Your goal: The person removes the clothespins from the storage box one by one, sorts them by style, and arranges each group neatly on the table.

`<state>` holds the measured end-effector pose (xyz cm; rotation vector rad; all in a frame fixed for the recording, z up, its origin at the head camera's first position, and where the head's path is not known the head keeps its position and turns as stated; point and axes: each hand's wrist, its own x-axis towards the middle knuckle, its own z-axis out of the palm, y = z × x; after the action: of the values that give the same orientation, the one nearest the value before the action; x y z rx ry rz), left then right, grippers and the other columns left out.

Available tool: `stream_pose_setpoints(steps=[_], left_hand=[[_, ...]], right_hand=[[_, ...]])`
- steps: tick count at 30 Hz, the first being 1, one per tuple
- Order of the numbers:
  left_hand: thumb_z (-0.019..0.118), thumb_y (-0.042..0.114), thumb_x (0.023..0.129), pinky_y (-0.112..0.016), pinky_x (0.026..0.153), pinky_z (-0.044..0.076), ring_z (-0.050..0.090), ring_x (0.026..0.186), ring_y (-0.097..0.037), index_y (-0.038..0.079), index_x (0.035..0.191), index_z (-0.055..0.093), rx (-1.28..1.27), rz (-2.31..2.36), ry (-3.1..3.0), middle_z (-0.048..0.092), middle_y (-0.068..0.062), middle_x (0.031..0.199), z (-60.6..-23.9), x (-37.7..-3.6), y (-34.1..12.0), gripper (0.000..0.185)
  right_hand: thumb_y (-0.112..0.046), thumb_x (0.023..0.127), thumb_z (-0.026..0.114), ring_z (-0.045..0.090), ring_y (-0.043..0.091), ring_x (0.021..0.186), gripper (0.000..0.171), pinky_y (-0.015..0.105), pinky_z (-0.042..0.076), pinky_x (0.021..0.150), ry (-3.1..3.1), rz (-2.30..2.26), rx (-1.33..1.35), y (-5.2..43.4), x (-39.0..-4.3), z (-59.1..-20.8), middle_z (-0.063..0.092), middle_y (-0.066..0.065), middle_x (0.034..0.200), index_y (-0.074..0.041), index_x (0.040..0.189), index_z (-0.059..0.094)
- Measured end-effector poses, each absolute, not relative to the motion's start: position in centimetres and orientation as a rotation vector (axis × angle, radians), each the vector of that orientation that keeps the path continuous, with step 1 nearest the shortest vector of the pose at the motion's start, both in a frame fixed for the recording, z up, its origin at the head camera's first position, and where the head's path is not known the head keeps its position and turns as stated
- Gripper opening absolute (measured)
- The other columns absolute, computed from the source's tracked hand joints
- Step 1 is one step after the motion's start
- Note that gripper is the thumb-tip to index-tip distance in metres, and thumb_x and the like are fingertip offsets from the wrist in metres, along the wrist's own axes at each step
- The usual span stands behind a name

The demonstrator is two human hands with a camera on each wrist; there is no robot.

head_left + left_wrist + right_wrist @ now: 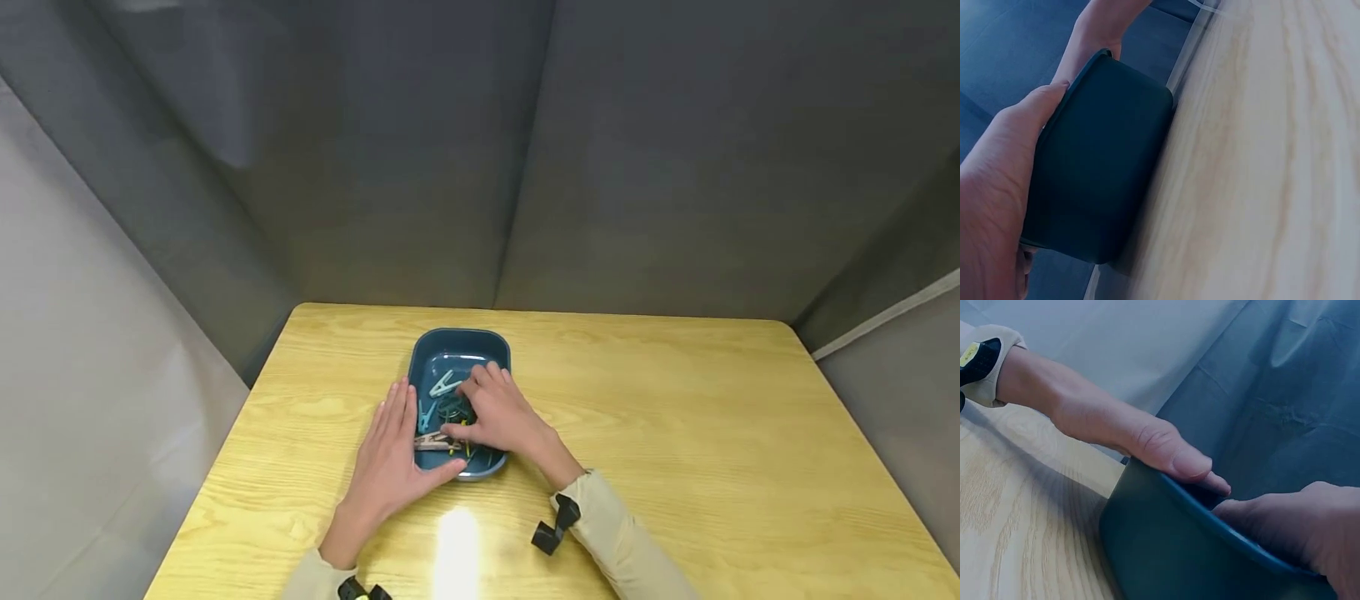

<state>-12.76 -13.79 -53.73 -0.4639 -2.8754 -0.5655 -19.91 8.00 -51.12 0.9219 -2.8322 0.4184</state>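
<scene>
The right hand point(498, 417) is inside the blue tray point(422, 346), fingers bent down onto the pile of pegs point(447, 408). It touches the pegs, but I cannot tell if it is really gripping one, because the fingers hide it. The left hand point(390, 454) lies flat against the tray's left side with straight fingers, and its thumb point(1172, 453) hooks over the near rim. It steadies the tray and holds nothing else.

The tray sits on the yellow wooden table point(675, 417), near the middle. Its long side runs away from the person, toward the grey curtain point(525, 150).

There is one tray. About five pegs show: a pale mint one, a teal one, a tan one lying sideways and some yellow and dark ones, partly hidden. No writing can be read.
</scene>
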Motion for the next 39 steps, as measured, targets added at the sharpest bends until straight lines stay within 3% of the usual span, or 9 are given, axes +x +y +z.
stream_pose_setpoints(steps=[10, 31, 39], left_hand=[[0.050, 0.095, 0.079, -0.048, 0.131, 0.014, 0.002, 0.163, -0.026, 0.002, 0.167, 0.014, -0.391, -0.554, -2.884, -0.003, -0.007, 0.176, -53.9, -13.2, -15.0, 0.133], [0.050, 0.095, 0.078, -0.047, 0.131, 0.014, 0.009, 0.162, -0.029, 0.003, 0.167, 0.016, -0.459, -0.612, -2.838, -0.001, -0.006, 0.176, -54.1, -14.5, -12.6, 0.133], [0.052, 0.095, 0.078, -0.044, 0.131, 0.012, 0.005, 0.162, -0.024, 0.003, 0.167, 0.015, -0.472, -0.669, -2.844, -0.003, -0.001, 0.176, -54.3, -14.6, -12.1, 0.133]], right_hand=[[-0.066, 0.084, 0.078, 0.040, 0.018, 0.091, 0.068, 0.032, 0.033, 0.078, -2.760, 0.623, 0.874, 8.8, -20.8, -50.9, 0.053, -0.001, 0.101, -0.008, 0.119, 0.074], [-0.057, 0.083, 0.083, 0.041, 0.024, 0.091, 0.066, 0.039, 0.033, 0.081, -2.725, 0.721, 0.637, 15.8, -22.5, -49.9, 0.053, 0.005, 0.095, -0.004, 0.121, 0.071], [-0.058, 0.083, 0.082, 0.041, 0.026, 0.091, 0.067, 0.040, 0.033, 0.082, -2.751, 0.723, 0.540, 18.3, -22.8, -50.7, 0.054, 0.005, 0.092, -0.005, 0.122, 0.069]])
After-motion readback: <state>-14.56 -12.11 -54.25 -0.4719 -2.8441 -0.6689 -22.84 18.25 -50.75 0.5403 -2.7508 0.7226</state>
